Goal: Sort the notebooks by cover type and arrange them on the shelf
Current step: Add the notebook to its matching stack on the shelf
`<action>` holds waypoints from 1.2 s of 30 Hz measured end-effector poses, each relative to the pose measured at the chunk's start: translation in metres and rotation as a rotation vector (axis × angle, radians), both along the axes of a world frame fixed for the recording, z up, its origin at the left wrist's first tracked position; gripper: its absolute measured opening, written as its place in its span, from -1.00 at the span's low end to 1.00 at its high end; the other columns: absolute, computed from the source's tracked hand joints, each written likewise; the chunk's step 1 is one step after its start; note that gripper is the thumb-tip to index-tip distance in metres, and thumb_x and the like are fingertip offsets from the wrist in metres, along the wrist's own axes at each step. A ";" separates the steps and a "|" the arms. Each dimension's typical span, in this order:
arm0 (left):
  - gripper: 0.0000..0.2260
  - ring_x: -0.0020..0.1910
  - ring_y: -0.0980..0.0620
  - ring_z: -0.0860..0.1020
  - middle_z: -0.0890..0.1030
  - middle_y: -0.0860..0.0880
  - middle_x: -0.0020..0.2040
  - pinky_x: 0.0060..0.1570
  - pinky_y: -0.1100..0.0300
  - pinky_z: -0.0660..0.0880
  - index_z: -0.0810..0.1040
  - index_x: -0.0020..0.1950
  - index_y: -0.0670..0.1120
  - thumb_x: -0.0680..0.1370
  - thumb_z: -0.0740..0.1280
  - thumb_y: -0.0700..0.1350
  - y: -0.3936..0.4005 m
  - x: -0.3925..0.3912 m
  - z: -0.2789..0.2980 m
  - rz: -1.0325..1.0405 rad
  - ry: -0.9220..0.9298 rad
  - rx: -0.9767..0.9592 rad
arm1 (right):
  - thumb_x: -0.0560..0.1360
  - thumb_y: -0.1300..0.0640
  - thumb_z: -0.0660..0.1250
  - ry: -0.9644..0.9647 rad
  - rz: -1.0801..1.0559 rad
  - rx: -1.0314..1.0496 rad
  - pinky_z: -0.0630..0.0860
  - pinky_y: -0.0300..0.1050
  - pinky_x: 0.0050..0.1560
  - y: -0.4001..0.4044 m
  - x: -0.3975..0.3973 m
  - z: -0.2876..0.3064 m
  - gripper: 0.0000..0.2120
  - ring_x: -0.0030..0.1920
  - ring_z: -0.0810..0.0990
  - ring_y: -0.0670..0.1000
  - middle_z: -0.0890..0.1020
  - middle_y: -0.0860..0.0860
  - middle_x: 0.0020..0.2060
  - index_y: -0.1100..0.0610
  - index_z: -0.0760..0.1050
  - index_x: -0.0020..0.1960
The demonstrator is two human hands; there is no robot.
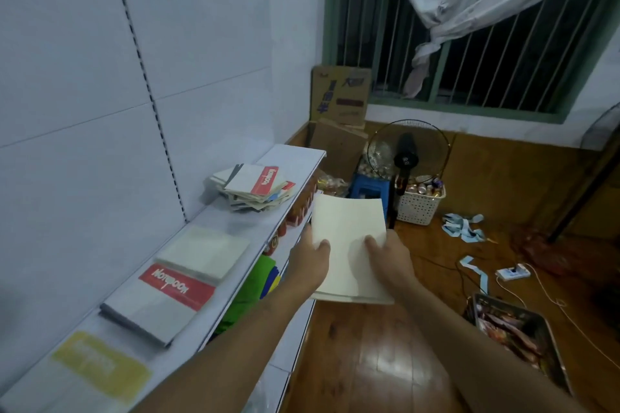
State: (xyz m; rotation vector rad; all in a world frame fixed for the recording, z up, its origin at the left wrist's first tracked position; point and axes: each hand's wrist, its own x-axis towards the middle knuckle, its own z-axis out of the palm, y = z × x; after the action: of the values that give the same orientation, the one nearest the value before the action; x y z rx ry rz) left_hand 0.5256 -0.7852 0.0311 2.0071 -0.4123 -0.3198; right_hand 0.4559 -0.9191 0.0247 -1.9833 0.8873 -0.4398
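- Both hands hold a plain cream notebook (349,245) out in the air just off the shelf (235,221) edge, above the wood floor (385,355). Its long axis runs away from the person, blank cover up.
- The left hand (310,263) grips its left edge, thumb on top; the right hand (389,260) grips the near right part, thumb pressed on the cover.
- On the white shelf lie three sorted lots in a row: a yellow-labelled one (100,367) nearest, a red-labelled stack (161,300) next, then a plain stack (204,253).
- Farther along sits one untidy heap (255,188) of mixed notebooks.
- Beyond stand a fan (407,154), a white basket (419,206), a blue stool (369,189) and boxes (340,97) under a barred window (469,37).
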 end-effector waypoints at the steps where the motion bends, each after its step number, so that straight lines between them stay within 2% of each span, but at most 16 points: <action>1: -0.60 0.07 0.00 0.49 0.51 -0.07 0.29 0.07 0.12 0.47 0.25 0.46 -0.02 0.61 0.15 -0.08 -0.007 0.014 0.001 -0.001 -0.001 -0.002 | 0.59 -0.01 0.17 -0.004 0.002 0.002 0.40 -0.08 -0.01 -0.007 0.014 0.000 -0.61 0.03 0.49 0.05 0.51 0.10 0.21 0.16 0.30 0.34; 3: -0.56 0.06 0.03 0.46 0.47 -0.05 0.32 -0.03 0.20 0.39 0.19 0.50 -0.04 0.62 0.15 -0.10 -0.019 0.038 0.001 0.027 0.007 -0.017 | 0.59 0.00 0.17 -0.005 0.005 0.005 0.38 -0.09 -0.02 -0.018 0.039 -0.004 -0.62 -0.03 0.45 0.03 0.51 0.10 0.19 0.16 0.29 0.34; 7: -0.61 -0.01 0.05 0.46 0.49 -0.07 0.26 -0.29 0.33 0.36 0.24 0.43 -0.05 0.60 0.19 -0.10 -0.039 0.084 -0.008 0.152 0.069 -0.066 | 0.57 0.03 0.16 0.004 0.036 0.005 0.41 -0.05 -0.06 -0.040 0.094 -0.015 -0.61 -0.05 0.48 0.06 0.53 0.10 0.15 0.13 0.25 0.35; 11: -0.65 0.02 0.00 0.50 0.52 -0.06 0.20 -0.11 0.16 0.44 0.28 0.36 -0.03 0.57 0.20 -0.13 -0.051 0.135 -0.011 0.261 0.073 -0.141 | 0.56 0.01 0.17 -0.025 0.147 0.001 0.46 0.04 0.05 -0.058 0.162 -0.017 -0.59 0.04 0.52 0.12 0.52 0.09 0.17 0.11 0.23 0.37; 16: -0.70 -0.09 0.05 0.50 0.52 0.00 0.06 -0.24 0.22 0.40 0.32 0.27 -0.04 0.54 0.19 -0.20 -0.042 0.195 0.005 0.484 0.041 -0.225 | 0.54 -0.01 0.16 -0.075 0.386 0.026 0.49 0.09 0.14 -0.055 0.256 -0.003 -0.58 0.07 0.53 0.11 0.51 0.05 0.20 0.06 0.21 0.36; 21: -0.72 -0.07 -0.04 0.52 0.54 -0.03 0.07 -0.13 0.17 0.40 0.34 0.25 -0.04 0.55 0.19 -0.20 -0.006 0.232 0.009 0.803 -0.008 -0.213 | 0.49 -0.02 0.17 -0.068 0.706 0.010 0.44 -0.04 0.01 -0.015 0.332 0.010 -0.52 0.00 0.50 0.11 0.52 0.07 0.08 0.07 0.23 0.37; 24: -0.68 -0.09 -0.03 0.51 0.54 -0.06 0.09 -0.16 0.19 0.39 0.31 0.30 -0.07 0.55 0.20 -0.19 0.027 0.228 -0.004 0.994 -0.004 -0.162 | 0.53 0.02 0.23 -0.047 0.902 -0.042 0.41 -0.06 0.07 0.025 0.354 0.001 -0.55 0.06 0.51 0.13 0.53 0.14 0.18 0.14 0.27 0.36; 27: -0.67 -0.15 0.00 0.50 0.53 -0.06 0.08 -0.28 0.21 0.35 0.28 0.33 -0.09 0.56 0.20 -0.19 0.061 0.218 -0.021 1.098 0.051 -0.080 | 0.53 0.06 0.25 0.002 1.074 -0.078 0.41 -0.06 0.12 0.064 0.364 -0.014 -0.51 0.18 0.51 0.20 0.53 0.19 0.21 0.18 0.25 0.40; 29: -0.63 -0.12 -0.01 0.51 0.54 -0.12 0.14 -0.21 0.20 0.40 0.26 0.36 -0.13 0.57 0.21 -0.19 0.083 0.213 -0.034 1.123 0.095 -0.023 | 0.55 0.09 0.23 0.044 1.179 -0.135 0.40 -0.03 0.17 0.087 0.368 -0.026 -0.51 0.23 0.48 0.20 0.50 0.19 0.26 0.21 0.23 0.42; 31: -0.60 0.05 -0.09 0.53 0.52 -0.17 0.23 -0.05 0.19 0.43 0.25 0.39 -0.18 0.56 0.23 -0.19 0.101 0.212 -0.045 1.102 0.150 0.040 | 0.56 0.11 0.21 0.110 1.233 -0.156 0.39 -0.01 0.20 0.106 0.372 -0.038 -0.53 0.26 0.46 0.20 0.48 0.18 0.28 0.22 0.22 0.42; 33: -0.60 0.13 -0.06 0.50 0.50 -0.14 0.24 -0.02 0.22 0.41 0.28 0.37 -0.22 0.55 0.25 -0.20 0.112 0.214 -0.059 1.059 0.242 0.093 | 0.58 0.10 0.19 0.181 1.255 -0.185 0.38 -0.02 0.21 0.118 0.375 -0.052 -0.55 0.26 0.46 0.18 0.47 0.17 0.28 0.22 0.22 0.41; 36: -0.52 0.20 -0.09 0.51 0.50 -0.15 0.27 0.16 0.13 0.48 0.33 0.38 -0.21 0.50 0.31 -0.10 0.122 0.221 -0.083 0.949 0.360 0.189 | 0.59 0.12 0.17 0.249 1.292 -0.254 0.39 -0.04 0.22 0.125 0.380 -0.075 -0.56 0.26 0.46 0.17 0.46 0.18 0.29 0.24 0.20 0.41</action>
State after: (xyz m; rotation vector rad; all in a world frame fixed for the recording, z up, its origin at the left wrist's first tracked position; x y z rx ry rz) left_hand 0.7471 -0.6632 -0.0522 2.0346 0.8100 -0.1070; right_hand 0.8363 -0.7943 -0.0499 -2.4049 -0.4412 0.4685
